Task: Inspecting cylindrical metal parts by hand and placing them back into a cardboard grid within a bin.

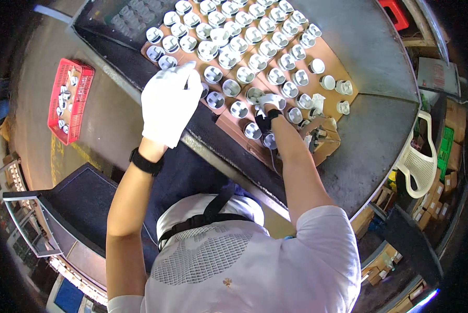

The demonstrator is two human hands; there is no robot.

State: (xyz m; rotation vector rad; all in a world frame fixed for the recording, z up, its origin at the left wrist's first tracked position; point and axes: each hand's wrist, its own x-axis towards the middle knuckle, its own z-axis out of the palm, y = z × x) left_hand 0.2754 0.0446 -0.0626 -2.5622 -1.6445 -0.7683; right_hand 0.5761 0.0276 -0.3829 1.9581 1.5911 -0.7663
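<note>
Head view: saw round, silver-grey metal part (254, 95) just left of right white-gloved hand (271, 101), well right of left white-gloved hand (167, 101); couldn't tell either grip.

Both arms (131, 201) reach forward, left fingers (184, 71) bent.

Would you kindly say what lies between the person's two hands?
In the head view, several round silvery pieces stand on cardboard between the left hand and right hand.
</note>
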